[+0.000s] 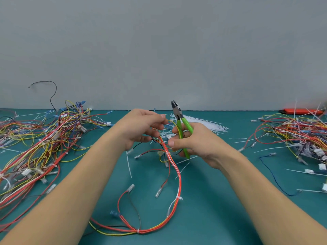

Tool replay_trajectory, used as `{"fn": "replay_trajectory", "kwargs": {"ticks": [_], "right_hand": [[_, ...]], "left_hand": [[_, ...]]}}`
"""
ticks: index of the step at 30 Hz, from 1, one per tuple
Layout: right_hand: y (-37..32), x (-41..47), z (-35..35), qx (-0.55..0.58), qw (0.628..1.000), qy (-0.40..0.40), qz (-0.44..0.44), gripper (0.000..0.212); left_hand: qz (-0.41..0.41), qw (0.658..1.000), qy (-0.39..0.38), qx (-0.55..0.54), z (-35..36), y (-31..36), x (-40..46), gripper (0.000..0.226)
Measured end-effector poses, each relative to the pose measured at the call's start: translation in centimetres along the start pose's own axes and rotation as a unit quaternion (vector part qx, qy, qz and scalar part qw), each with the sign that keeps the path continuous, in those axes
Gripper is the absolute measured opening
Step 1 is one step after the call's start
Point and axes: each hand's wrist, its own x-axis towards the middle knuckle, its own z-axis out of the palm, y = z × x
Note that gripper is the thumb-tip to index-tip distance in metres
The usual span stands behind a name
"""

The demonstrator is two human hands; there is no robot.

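The left hand [141,127] is raised just above the table [212,200], its fingers curled and pinching the upper strands of a wire harness [177,175]. The right hand [196,142], close beside it, grips a pair of green-handled cutters [186,125] against the palm, the dark blades pointing up and away towards the wall [159,50]. Its thumb and forefinger also pinch the harness at a small white piece, probably a cable tie head, though it is too small to tell for sure.

From the hands the harness, mostly red and orange with white and yellow strands, hangs down and curves in a loop across the table between the two forearms. A white cable tie [179,198] binds it partway along, and clear-sleeved terminals branch off beside it.

A bundle of loose white cable ties [212,126] lies just behind the right hand. Tangled piles of coloured wiring lie well apart on the left [44,142] and on the right [297,131]. A red tool [300,111] rests at the far right edge by the wall.
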Motion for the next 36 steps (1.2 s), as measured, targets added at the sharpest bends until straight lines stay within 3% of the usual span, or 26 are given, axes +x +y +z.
{"fn": "replay_trajectory", "kwargs": {"ticks": [3,7,9,15,23,32,36], "right_hand": [[0.2,-0.1,-0.2,0.017,1.0,-0.004,0.006,0.032],[0.0,-0.1,-0.7,-0.007,1.0,-0.02,-0.003,0.01],[-0.3,-0.3,-1.1,-0.024,0.999,-0.039,-0.003,0.013],[-1.2,-0.9,-2.2,-0.083,0.993,-0.086,-0.009,0.018],[-1.5,-0.9,-2.4,-0.099,0.994,-0.052,-0.019,0.011],[-1.2,-0.8,-5.1,-0.129,0.991,-0.007,0.02,0.008],[-1.2,-0.6,-5.7,-0.126,0.991,0.011,0.03,0.011]], "left_hand": [[-0.025,0.998,0.053,0.02,-0.8,-0.8,0.6,0.025],[-0.016,0.972,0.16,0.17,-1.5,-2.8,1.6,0.022],[-0.008,0.961,0.183,0.205,-1.6,-3.4,2.0,0.028],[-0.03,0.982,0.114,0.149,0.1,-3.6,2.2,0.056],[-0.036,0.998,0.044,-0.034,0.5,-3.4,1.8,0.017],[-0.018,0.978,-0.027,-0.208,-1.8,0.7,0.0,0.012],[0.001,0.971,-0.029,-0.238,-1.6,1.9,-0.6,0.006]]}}
